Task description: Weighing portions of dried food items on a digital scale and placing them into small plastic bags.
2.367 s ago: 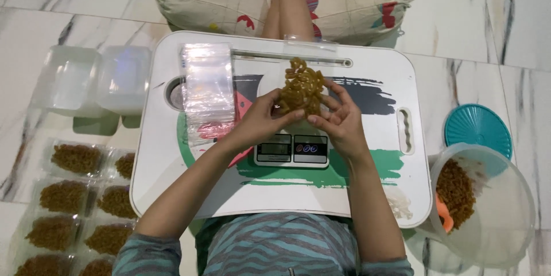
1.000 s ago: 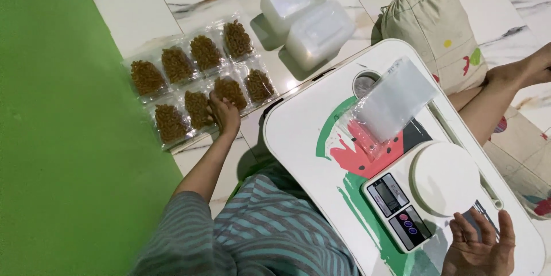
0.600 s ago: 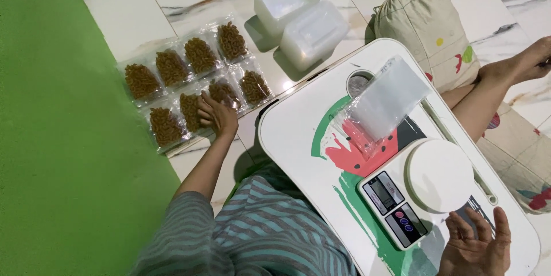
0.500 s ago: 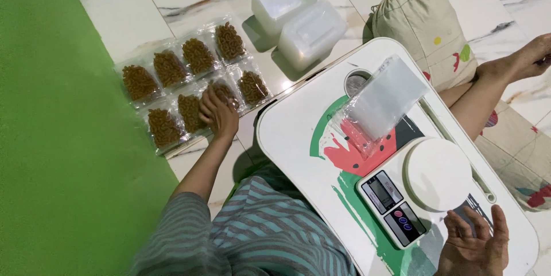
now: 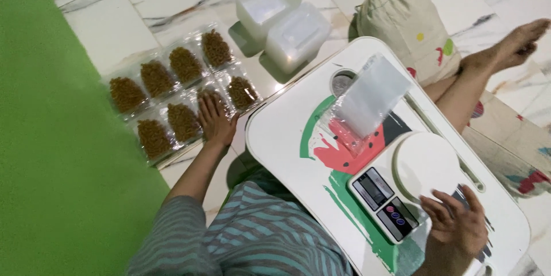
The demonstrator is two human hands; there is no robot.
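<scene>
My left hand (image 5: pixel 215 120) lies flat on a clear packet of brown snack pieces (image 5: pixel 208 101), one of several such packets (image 5: pixel 172 98) laid in two rows on the marble floor. My right hand (image 5: pixel 457 223) rests open, fingers spread, on the white lap table (image 5: pixel 275 138) beside the white digital kitchen scale (image 5: pixel 410 181). The scale's round platform carries nothing. A stack of clear plastic bags (image 5: pixel 370 98) lies on the table beyond the scale.
Two clear lidded plastic boxes (image 5: pixel 281 20) stand on the floor past the packets. A cream cushion with coloured shapes (image 5: pixel 404 20) lies behind the table, my leg and foot (image 5: pixel 505 46) beside it. A green mat (image 5: pixel 57 155) covers the floor at left.
The bag of snack pieces went from the scale to the floor rows on my left. My left hand now presses on it; my right hand stayed by the scale.
</scene>
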